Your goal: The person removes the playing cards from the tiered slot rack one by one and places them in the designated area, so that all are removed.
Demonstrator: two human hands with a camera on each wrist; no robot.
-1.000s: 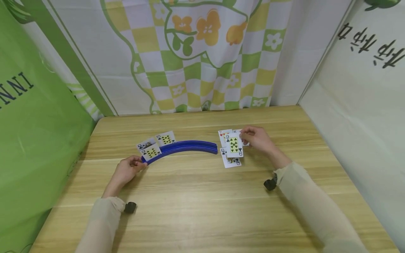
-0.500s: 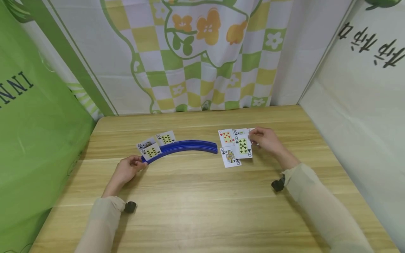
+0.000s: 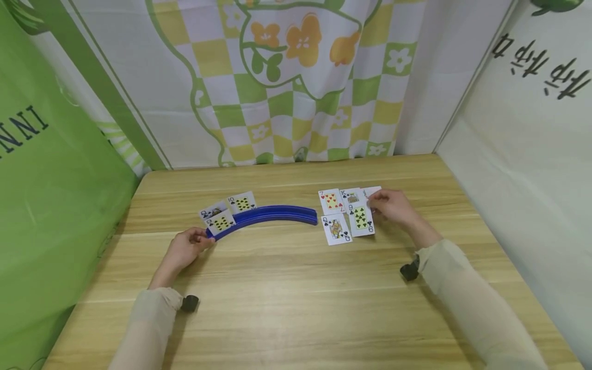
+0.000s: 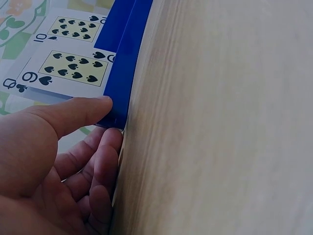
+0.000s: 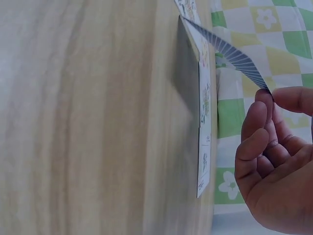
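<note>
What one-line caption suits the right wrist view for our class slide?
Right hand pinches a curved playing card above a wooden table.

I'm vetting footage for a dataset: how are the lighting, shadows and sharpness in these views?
Head view: fairly even light, a pale sheen on the table; left wrist view: dimmer, the nine of spades readable, wood grain soft; right wrist view: also dim, a soft shadow below the held card, wood grain blurred.

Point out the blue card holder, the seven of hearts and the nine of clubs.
Blue card holder (image 3: 277, 212), head view: middle of its curve.
Seven of hearts (image 3: 330, 201), head view: centre of its face.
Nine of clubs (image 3: 361, 219), head view: centre of its face.
</note>
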